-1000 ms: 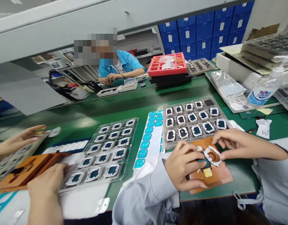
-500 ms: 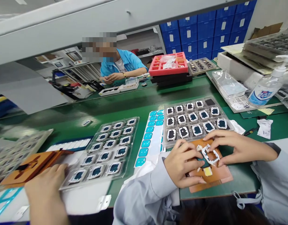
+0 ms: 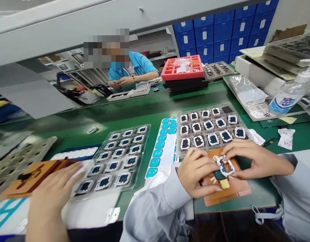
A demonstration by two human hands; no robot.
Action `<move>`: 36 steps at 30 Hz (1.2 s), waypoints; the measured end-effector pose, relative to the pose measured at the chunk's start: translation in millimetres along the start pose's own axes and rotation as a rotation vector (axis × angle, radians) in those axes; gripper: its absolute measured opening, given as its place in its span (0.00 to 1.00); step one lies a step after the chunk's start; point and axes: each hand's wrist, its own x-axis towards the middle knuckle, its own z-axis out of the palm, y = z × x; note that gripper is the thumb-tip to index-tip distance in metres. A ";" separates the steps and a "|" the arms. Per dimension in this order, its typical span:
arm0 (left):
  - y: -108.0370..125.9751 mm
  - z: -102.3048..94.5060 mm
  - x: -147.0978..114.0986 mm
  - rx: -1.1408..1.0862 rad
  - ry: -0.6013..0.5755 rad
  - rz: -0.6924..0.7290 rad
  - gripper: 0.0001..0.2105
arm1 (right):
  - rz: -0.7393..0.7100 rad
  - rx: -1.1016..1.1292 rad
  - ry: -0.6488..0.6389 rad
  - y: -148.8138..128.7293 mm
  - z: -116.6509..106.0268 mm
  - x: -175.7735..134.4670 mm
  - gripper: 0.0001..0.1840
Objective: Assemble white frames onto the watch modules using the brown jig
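Thumb and fingers of my right hand (image 3: 258, 159) grip a white frame (image 3: 230, 168), a rounded plastic ring, by its right side. My left hand (image 3: 197, 171) is curled at the frame's left edge, fingertips on it and thumb lower down, apart from the fingers. Under the frame shows a dark teal piece (image 3: 220, 174), with a yellow tab (image 3: 225, 184) below it. All this is over an orange-brown plate (image 3: 230, 195) at the bench's front edge. Small pale bits lie near the teal piece. My left palm is hidden.
Clear trays (image 3: 179, 153) of similar frames stand behind and left, with a teal sticker sheet (image 3: 165, 146) between. A neighbour's hand (image 3: 51, 188) is beside a brown fixture (image 3: 31, 178). A sanitizer bottle (image 3: 283, 101) stands right. Across the bench sits a person in blue (image 3: 142, 65).
The white frame has shifted slightly, and more of the teal piece shows beneath it. My left fingers have drawn back a little. The neighbour's hand has moved right, off the fixture.
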 end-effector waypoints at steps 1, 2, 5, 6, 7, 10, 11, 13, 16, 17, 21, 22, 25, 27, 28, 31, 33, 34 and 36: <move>0.1 0.2 0.7 0.007 0.053 -0.038 0.21 | -0.007 -0.010 0.015 -1.2 3.3 0.4 0.14; 0.3 0.0 1.6 0.018 0.093 -0.077 0.23 | -0.013 -0.019 0.027 -2.5 6.6 0.8 0.15; 1.9 -1.5 3.9 0.057 0.130 -0.163 0.27 | -0.018 -0.039 0.044 -6.5 14.8 1.5 0.15; 2.5 -2.0 4.4 0.065 0.129 -0.176 0.28 | -0.017 -0.044 0.049 -7.5 16.6 1.6 0.14; 2.9 -2.1 4.6 0.070 0.129 -0.182 0.29 | -0.017 -0.048 0.055 -8.2 17.7 1.7 0.13; 3.7 -1.1 4.5 0.079 0.133 -0.182 0.31 | -0.019 -0.046 0.062 -9.0 18.6 2.0 0.13; 3.9 -0.5 4.4 0.084 0.137 -0.176 0.31 | -0.014 -0.046 0.057 -9.0 18.4 2.0 0.13; 4.6 0.3 4.6 0.097 0.141 -0.162 0.30 | -0.002 -0.047 0.046 -8.9 17.7 2.0 0.13; 6.5 -0.8 6.3 0.110 0.141 -0.151 0.29 | 0.003 -0.055 0.041 -9.1 17.0 1.6 0.13; 7.4 -1.8 7.0 0.113 0.128 -0.153 0.28 | 0.000 -0.060 0.041 -9.3 16.8 1.4 0.13; 10.7 -6.4 9.3 0.120 0.083 -0.152 0.26 | 0.004 -0.087 0.032 -9.5 16.5 0.8 0.13; 11.2 -7.1 9.5 0.118 0.085 -0.150 0.25 | 0.006 -0.091 0.029 -9.2 16.7 0.6 0.13; 11.6 -8.1 9.4 0.116 0.088 -0.151 0.25 | -0.002 -0.090 0.033 -8.1 17.5 -0.6 0.13; 11.2 -8.2 8.8 0.129 0.080 -0.151 0.24 | 0.002 -0.092 0.033 -7.4 18.1 -1.3 0.13; 10.9 -8.2 8.5 0.138 0.072 -0.153 0.24 | 0.008 -0.092 0.030 -7.2 18.2 -1.5 0.12; 9.7 -8.1 7.1 0.136 0.016 -0.165 0.22 | 0.017 -0.114 0.005 -6.2 18.0 -1.6 0.12; 9.0 -7.9 5.7 0.116 -0.025 -0.173 0.21 | 0.007 -0.135 -0.018 -4.6 18.1 -1.3 0.12; 8.6 -7.6 4.8 0.103 -0.036 -0.179 0.22 | -0.002 -0.137 -0.024 -3.5 18.3 -1.1 0.12; 7.8 -6.3 2.7 0.081 -0.025 -0.196 0.23 | -0.013 -0.110 -0.015 -1.4 19.5 -0.6 0.11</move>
